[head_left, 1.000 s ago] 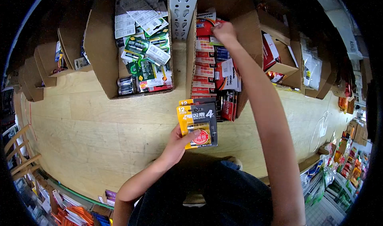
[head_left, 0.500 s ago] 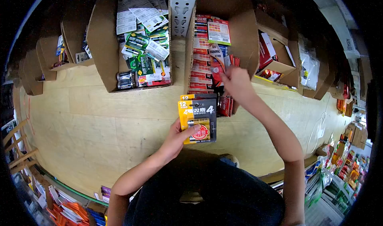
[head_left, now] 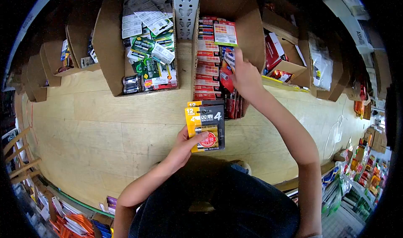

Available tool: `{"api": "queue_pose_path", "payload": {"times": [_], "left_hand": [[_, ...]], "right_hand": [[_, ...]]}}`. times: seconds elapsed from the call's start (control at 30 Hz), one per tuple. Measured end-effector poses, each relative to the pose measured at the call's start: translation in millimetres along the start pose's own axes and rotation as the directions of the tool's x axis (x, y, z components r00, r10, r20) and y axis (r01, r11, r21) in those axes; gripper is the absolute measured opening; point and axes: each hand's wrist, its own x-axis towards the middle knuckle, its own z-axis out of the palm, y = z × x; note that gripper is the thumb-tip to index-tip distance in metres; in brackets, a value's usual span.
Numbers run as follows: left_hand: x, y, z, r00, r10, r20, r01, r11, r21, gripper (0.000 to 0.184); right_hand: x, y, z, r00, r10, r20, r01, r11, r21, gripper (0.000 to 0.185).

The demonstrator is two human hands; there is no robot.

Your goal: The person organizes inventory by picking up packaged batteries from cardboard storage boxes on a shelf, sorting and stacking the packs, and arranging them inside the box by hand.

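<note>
My left hand [head_left: 183, 145] is closed on two battery packs [head_left: 210, 128], yellow and black cards stacked one behind the other, thumb across the front one. A round red label sits on the gold batteries. Over the right-hand cardboard box [head_left: 247, 23] is my right hand [head_left: 248, 80], with a finger stretched out toward the far end. Beside its fingers lies a red battery pack [head_left: 226, 77]; whether they touch is hidden. A row of red battery packs [head_left: 207, 68] fills the box's left side. On top, farther back, rests a pack with a white and green card [head_left: 226, 33].
Left of a perforated metal post [head_left: 186, 13] stands a cardboard box [head_left: 108, 49] of green and white battery packs [head_left: 147, 49]. More open boxes line both sides, one holding a red and white carton [head_left: 275, 51]. Bagged goods [head_left: 342, 191] sit at lower right.
My right hand has shifted slightly farther into the box, and one finger now points forward where the fingers were bent down. The view has turned slightly. My left hand keeps its hold.
</note>
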Motion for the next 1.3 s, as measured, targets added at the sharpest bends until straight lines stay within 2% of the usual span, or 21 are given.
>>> {"api": "queue_pose_path", "payload": {"times": [0.07,0.2,0.27,0.3,0.37,0.4,0.47,0.57,0.63,0.67,0.73,0.8,0.87,0.93,1.0,1.13,1.2,1.3], "left_hand": [[0.1,-1.5,0.9,1.000,-0.002,-0.003,0.002,1.000,-0.009,0.030],[0.2,-3.8,-1.2,1.000,-0.002,0.015,0.002,1.000,-0.012,0.030],[1.3,-4.8,-2.1,0.999,0.014,0.029,-0.013,1.000,-0.022,0.031],[1.7,-4.9,-2.3,0.999,0.015,0.030,-0.014,1.000,-0.021,0.031],[2.0,-5.4,-2.9,0.999,-0.005,0.033,0.006,0.998,-0.056,0.032],[2.5,-5.8,-3.1,1.000,0.011,0.016,-0.010,0.998,-0.059,0.032],[4.4,-9.4,-3.9,0.998,0.041,0.054,-0.038,0.998,-0.050,0.032],[6.7,-13.1,-7.8,0.994,0.086,0.066,-0.084,0.996,-0.042,0.032],[7.1,-12.2,-7.7,0.991,0.076,0.111,-0.071,0.997,-0.043,0.033],[6.1,-12.0,-8.0,0.991,0.073,0.113,-0.068,0.997,-0.047,0.033],[6.6,-11.8,-6.5,0.990,0.100,0.096,-0.095,0.994,-0.059,0.033],[4.8,-8.6,-5.6,0.992,0.085,0.097,-0.079,0.995,-0.065,0.033],[3.9,-7.8,-5.4,0.993,0.071,0.095,-0.064,0.995,-0.072,0.033],[3.8,-8.0,-5.2,0.996,0.066,0.055,-0.064,0.997,-0.043,0.032],[3.9,-8.0,-4.4,0.995,0.069,0.065,-0.066,0.996,-0.055,0.032],[3.1,-9.4,-3.5,0.995,0.068,0.073,-0.063,0.995,-0.072,0.032],[1.7,-10.0,-2.6,0.996,0.059,0.067,-0.055,0.997,-0.060,0.032],[3.1,-11.2,-4.1,0.996,0.059,0.066,-0.056,0.997,-0.050,0.032]], "right_hand": [[5.4,2.3,-2.1,0.996,-0.017,-0.093,0.012,0.999,-0.048,0.026],[22.7,4.9,-9.4,0.996,-0.082,-0.026,0.076,0.983,-0.168,0.028],[33.9,7.0,-10.7,0.996,0.004,0.084,0.014,0.978,-0.209,0.032],[38.4,6.9,-14.2,0.997,0.003,0.083,0.014,0.978,-0.209,0.032],[47.5,2.6,-21.1,0.923,0.069,0.379,-0.001,0.984,-0.176,0.036],[51.3,2.6,-17.1,0.924,0.045,0.380,0.020,0.986,-0.166,0.036],[59.1,6.4,-3.3,0.912,0.171,0.373,-0.067,0.959,-0.275,0.042],[59.2,3.3,7.8,0.904,0.143,0.404,-0.008,0.948,-0.318,0.043],[57.1,4.7,6.9,0.959,0.081,0.272,0.065,0.871,-0.487,0.042],[57.8,3.8,5.4,0.958,0.084,0.275,0.065,0.869,-0.490,0.042],[59.6,5.5,0.4,0.938,0.114,0.327,-0.021,0.961,-0.276,0.042],[51.4,5.5,6.4,0.959,0.092,0.267,-0.023,0.968,-0.250,0.036],[46.4,9.2,14.4,0.997,-0.014,0.080,0.030,0.977,-0.211,0.032],[41.0,12.1,14.8,0.998,0.042,0.052,-0.031,0.980,-0.195,0.035],[36.0,13.4,21.0,0.995,-0.020,-0.102,0.002,0.985,-0.175,0.035],[29.0,6.4,31.2,0.994,-0.055,-0.090,0.036,0.979,-0.202,0.033],[28.7,6.7,29.9,0.992,-0.051,-0.119,0.021,0.970,-0.243,0.026],[28.2,11.8,37.0,0.986,-0.028,-0.167,-0.007,0.978,-0.209,0.029]]}}
